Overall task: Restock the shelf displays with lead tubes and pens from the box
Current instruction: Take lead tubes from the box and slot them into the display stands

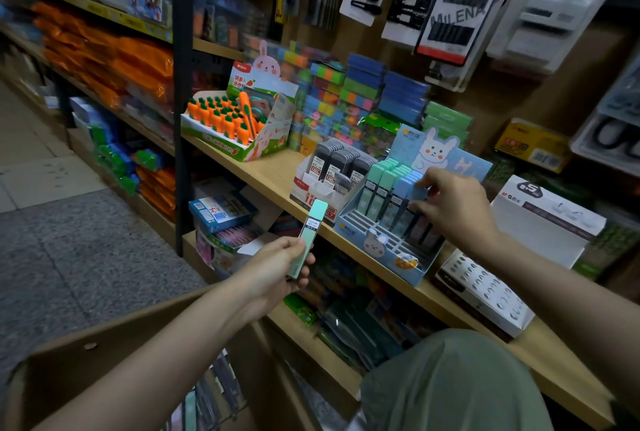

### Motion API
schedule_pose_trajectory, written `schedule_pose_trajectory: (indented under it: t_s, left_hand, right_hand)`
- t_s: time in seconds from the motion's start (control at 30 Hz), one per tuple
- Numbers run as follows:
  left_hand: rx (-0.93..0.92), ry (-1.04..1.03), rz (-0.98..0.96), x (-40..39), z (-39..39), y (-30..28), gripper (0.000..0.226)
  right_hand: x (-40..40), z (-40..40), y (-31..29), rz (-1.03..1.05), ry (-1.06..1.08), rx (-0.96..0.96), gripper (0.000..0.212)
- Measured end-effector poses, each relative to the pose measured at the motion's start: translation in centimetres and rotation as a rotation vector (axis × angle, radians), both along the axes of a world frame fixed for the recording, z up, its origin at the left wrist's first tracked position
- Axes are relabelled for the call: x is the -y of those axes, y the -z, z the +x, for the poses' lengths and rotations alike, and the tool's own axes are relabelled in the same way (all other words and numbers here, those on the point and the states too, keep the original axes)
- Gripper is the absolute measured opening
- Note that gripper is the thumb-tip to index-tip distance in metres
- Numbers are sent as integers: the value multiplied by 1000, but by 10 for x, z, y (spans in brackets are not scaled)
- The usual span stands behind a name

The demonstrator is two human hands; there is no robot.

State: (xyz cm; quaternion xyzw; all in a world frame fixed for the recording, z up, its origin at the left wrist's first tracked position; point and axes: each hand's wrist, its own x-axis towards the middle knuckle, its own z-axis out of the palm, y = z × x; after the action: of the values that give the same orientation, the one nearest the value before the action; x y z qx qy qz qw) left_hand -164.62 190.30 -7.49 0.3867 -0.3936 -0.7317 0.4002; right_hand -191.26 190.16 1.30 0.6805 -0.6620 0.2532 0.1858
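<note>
The left hand point(277, 266) holds a mint-green lead tube point(308, 238) out in front of the wooden shelf point(273, 174), below and to the left of the displays. Its fingers point(304, 274) curl round the tube's lower half, the thumb on the near side; the capped upper half sticks up free, tilted to the right, with a small label just above the grip.

The right hand point(450, 208) reaches into the blue bunny display point(381, 247) standing on the shelf. Its fingers point(424, 182) pinch the top of a blue lead tube point(414, 184) at the right end of the back rows, thumb lower down against the tubes' dark bodies. Mint-green tubes point(381, 174) stand upright just left of the blue ones; the front slots show only white dividers.

Just beside that display, to the left, a red-and-white display point(311, 188) carries grey lead tubes point(341, 156). Farther left sits a carrot-pen display point(239, 125). A cardboard box point(104, 344) lies open low down, under the left forearm.
</note>
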Motion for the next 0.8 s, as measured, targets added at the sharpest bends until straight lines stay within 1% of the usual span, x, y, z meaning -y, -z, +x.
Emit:
schedule_pose_trajectory:
  t_s: [0.03, 0.1, 0.3, 0.37, 0.4, 0.43, 0.47, 0.53, 0.57, 0.63, 0.7, 0.73, 0.8]
  left_hand:
    - [3, 1, -1, 1, 1, 1, 26]
    - [2, 3, -2, 2, 2, 3, 25]
    - [-10, 17, -19, 3, 3, 4, 22]
    - [-17, 30, -39, 1, 2, 3, 22]
    - [-19, 37, -53, 0, 1, 3, 22]
    - [-20, 44, -70, 0, 0, 3, 22]
    - [-17, 54, -94, -1, -1, 3, 22]
    - [15, 80, -171, -2, -4, 3, 21]
    - [40, 94, -222, -2, -6, 3, 21]
    - [97, 112, -329, -3, -10, 5, 20]
    - [123, 113, -409, -4, -15, 6, 19]
    - [120, 103, -427, -3, -19, 6, 19]
    - [160, 45, -462, 2, -30, 5, 17]
  right_hand:
    - [1, 0, 1, -21, 14, -68, 28]
    - [3, 1, 2, -32, 30, -127, 29]
    - [6, 0, 2, 3, 86, -147, 30]
    - [2, 3, 1, -42, 64, -148, 34]
    - [-3, 9, 2, -80, 28, -92, 37]
    - [-8, 19, 2, -92, -22, 15, 39]
    - [-13, 31, 3, -55, -76, 151, 39]
    - [-22, 60, 8, 143, -177, 387, 40]
    - [-24, 73, 12, 221, -220, 450, 39]
    - [-28, 87, 15, 267, -282, 557, 32]
    - [-30, 90, 6, 284, -301, 635, 24]
    - [-30, 87, 0, 299, -296, 626, 22]
    - [-29, 76, -18, 309, -242, 528, 24]
